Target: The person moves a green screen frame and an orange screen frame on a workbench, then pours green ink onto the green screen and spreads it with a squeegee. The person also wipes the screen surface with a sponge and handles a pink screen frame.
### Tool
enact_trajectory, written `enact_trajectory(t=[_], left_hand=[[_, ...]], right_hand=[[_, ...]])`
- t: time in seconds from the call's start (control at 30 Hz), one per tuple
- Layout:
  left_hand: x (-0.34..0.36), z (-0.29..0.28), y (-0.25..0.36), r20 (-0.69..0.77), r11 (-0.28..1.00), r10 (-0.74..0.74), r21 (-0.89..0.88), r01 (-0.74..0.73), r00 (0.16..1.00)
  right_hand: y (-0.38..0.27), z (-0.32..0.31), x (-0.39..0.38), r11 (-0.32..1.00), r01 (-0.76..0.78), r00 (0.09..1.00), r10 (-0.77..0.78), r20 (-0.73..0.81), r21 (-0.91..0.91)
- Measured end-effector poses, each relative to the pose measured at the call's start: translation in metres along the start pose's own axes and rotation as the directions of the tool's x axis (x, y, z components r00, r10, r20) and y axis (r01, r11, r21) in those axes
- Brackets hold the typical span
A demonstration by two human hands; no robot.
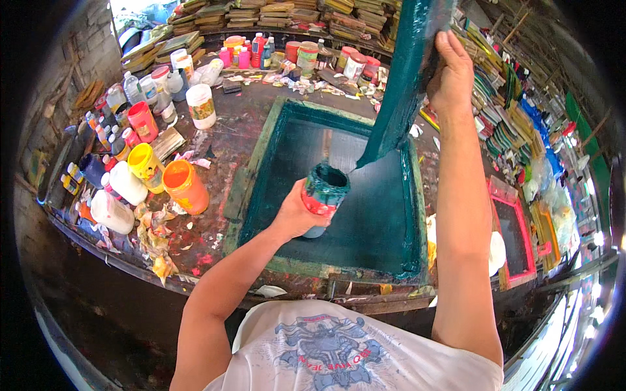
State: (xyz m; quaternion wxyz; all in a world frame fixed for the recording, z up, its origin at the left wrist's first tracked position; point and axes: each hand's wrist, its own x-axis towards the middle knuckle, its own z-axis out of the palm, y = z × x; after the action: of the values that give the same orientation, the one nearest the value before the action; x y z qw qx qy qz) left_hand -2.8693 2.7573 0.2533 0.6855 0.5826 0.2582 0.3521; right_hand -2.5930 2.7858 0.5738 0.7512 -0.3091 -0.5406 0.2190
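My left hand (295, 214) is wrapped round a jar (327, 190) coated in dark teal ink, with a red band on its side. Its open mouth faces up, and the jar tilts slightly. In my raised right hand (454, 77) is a long squeegee (396, 98), gripped by its side edge and thickly smeared with the same ink. The squeegee slants down to the left, its lowest corner just above and right of the jar's mouth. A thin trail of ink shows at that corner. Below both lies a screen printing frame (257, 153), its inside covered in teal.
Ink tubs and bottles crowd the table's left side, including an orange tub (186, 188), a yellow tub (145, 167) and a white tub (201, 107). A pink-edged screen (515, 228) leans at the right. Stacked frames (274, 14) line the back. Scraps litter the table (228, 146).
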Motion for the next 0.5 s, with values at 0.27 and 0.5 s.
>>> enact_trajectory(t=[0.27, 0.5], left_hand=[[0.022, 0.007, 0.017, -0.120, 0.994, 0.019, 0.113, -0.006, 0.993], [0.018, 0.000, 0.047, -0.188, 0.996, 0.067, 0.071, -0.054, 0.980]], right_hand=[[-0.012, 0.040, -0.038, 0.983, 0.181, 0.978, -0.183, -0.103, -0.021], [0.005, 0.057, -0.088, 0.913, 0.338, 0.910, -0.379, -0.169, -0.230]])
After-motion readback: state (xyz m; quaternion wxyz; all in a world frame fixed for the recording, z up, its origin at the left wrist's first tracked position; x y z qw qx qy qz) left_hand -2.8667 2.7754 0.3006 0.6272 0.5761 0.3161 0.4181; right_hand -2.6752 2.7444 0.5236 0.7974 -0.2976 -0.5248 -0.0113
